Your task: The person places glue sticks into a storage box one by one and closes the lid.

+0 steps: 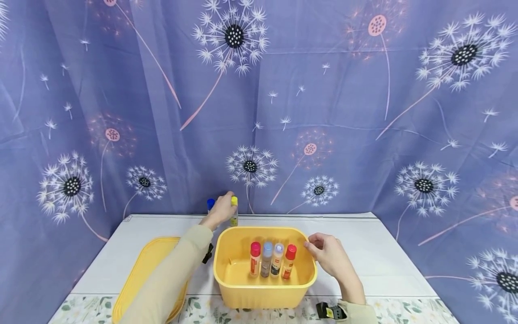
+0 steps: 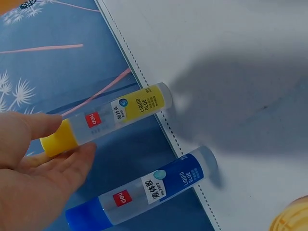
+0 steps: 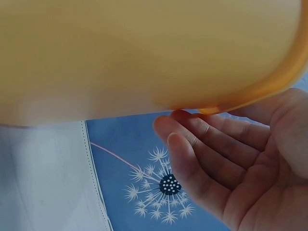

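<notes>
At the back of the table, my left hand (image 1: 220, 210) pinches the yellow cap of an upright liquid glue bottle (image 2: 120, 115) between thumb and fingers. Just beside it stands a second liquid glue bottle (image 2: 159, 185) with a blue cap and blue label, untouched. My right hand (image 1: 333, 256) holds the right rim of a yellow plastic bin (image 1: 265, 297), with its fingers curled under the rim in the right wrist view. Inside the bin several glue bottles (image 1: 276, 260) stand upright in a row, with red, light blue and lavender caps.
The yellow lid (image 1: 141, 265) lies on the table left of the bin, partly covered by my left forearm. A white cloth (image 1: 388, 261) covers the table, with a floral strip along the front. Behind hangs a blue-purple dandelion curtain (image 1: 283, 112).
</notes>
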### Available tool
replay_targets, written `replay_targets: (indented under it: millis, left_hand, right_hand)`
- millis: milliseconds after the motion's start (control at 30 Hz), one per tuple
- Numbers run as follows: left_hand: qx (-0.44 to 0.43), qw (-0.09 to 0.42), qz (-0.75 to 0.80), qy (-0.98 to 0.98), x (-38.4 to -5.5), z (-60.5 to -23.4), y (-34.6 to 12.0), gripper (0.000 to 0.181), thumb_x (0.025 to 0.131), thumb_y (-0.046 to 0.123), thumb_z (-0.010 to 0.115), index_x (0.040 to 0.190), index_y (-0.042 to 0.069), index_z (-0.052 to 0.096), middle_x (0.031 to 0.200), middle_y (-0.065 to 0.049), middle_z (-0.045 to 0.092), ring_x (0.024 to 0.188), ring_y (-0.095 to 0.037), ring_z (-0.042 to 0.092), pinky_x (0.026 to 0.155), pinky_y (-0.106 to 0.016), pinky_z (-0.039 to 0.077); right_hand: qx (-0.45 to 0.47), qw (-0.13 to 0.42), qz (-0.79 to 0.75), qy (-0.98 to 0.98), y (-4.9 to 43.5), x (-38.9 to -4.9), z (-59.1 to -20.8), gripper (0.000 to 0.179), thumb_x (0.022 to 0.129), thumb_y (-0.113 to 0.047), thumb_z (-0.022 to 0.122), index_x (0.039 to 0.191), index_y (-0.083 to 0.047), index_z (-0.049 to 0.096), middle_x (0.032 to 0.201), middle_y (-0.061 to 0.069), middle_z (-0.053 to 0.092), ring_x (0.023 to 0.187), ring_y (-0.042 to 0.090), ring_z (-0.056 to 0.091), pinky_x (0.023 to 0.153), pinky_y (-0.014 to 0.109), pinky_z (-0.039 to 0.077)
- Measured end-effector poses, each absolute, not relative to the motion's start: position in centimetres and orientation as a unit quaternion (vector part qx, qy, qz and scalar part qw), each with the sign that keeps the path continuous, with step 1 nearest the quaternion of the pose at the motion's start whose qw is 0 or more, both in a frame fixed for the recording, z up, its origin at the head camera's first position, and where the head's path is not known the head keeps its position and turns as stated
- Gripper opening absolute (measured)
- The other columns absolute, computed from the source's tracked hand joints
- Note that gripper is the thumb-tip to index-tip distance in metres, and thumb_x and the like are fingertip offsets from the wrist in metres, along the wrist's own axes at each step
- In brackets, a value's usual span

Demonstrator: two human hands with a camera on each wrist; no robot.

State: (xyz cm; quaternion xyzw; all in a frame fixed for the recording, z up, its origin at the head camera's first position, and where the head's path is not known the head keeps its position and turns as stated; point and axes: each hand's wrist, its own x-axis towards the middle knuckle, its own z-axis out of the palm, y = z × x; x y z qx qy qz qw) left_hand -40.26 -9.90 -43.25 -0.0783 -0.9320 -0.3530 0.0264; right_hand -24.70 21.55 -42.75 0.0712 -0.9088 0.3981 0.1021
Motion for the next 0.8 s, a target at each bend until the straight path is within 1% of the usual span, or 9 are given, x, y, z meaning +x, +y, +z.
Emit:
replay_targets:
  millis: [100,267,467,633,800]
  left_hand:
    - [-0.070,0.031,-0.362,-0.929,-40.20,-43.42,-10.00,0.045,0.096,0.010,0.058,0.137,-0.001,0.045,0.110,-0.016,0.062,0.097,-0.027,0.062,0.085,-0.043,0.051]
    - [-0.056,0.029,-0.376,-0.924,-39.96,-43.57,-10.20,0.035,0.096,0.011,0.060,0.127,-0.001,0.050,0.107,-0.016,0.063,0.096,-0.029,0.064,0.085,-0.044,0.051]
    - [-0.050,0.033,-0.368,-0.928,-39.68,-43.66,-10.44,0.024,0.096,0.011,0.062,0.115,-0.002,0.056,0.099,-0.014,0.064,0.092,-0.028,0.064,0.083,-0.044,0.052]
    - [-0.063,0.041,-0.362,-0.929,-39.92,-43.96,-10.35,0.022,0.095,0.013,0.063,0.111,-0.001,0.057,0.097,-0.012,0.064,0.090,-0.026,0.064,0.081,-0.043,0.052]
    - [-0.064,0.047,-0.365,-0.927,-39.99,-44.05,-10.09,0.024,0.095,0.014,0.064,0.113,-0.001,0.058,0.097,-0.012,0.064,0.091,-0.026,0.064,0.082,-0.043,0.052]
  right_hand:
    - [0.072,0.103,0.398,-0.909,21.53,-24.68,-42.79,0.009,0.090,-0.012,0.070,0.094,-0.004,0.070,0.079,0.000,0.068,0.063,0.011,0.059,0.060,0.029,0.050]
    - [0.069,0.107,0.400,-0.908,21.38,-24.63,-42.85,0.007,0.089,-0.011,0.070,0.093,-0.005,0.070,0.077,0.001,0.067,0.062,0.011,0.058,0.058,0.028,0.049]
    - [0.071,0.096,0.408,-0.905,21.02,-24.53,-42.99,0.008,0.089,-0.012,0.070,0.093,-0.005,0.070,0.080,0.005,0.069,0.062,0.012,0.059,0.059,0.028,0.049]
    - [0.066,0.104,0.405,-0.906,21.16,-24.49,-42.99,0.008,0.089,-0.011,0.071,0.093,-0.005,0.070,0.079,0.004,0.069,0.061,0.012,0.058,0.058,0.028,0.049]
    - [0.069,0.107,0.401,-0.907,21.42,-24.67,-42.88,0.008,0.089,-0.012,0.071,0.093,-0.005,0.070,0.078,0.005,0.069,0.060,0.012,0.058,0.059,0.028,0.049]
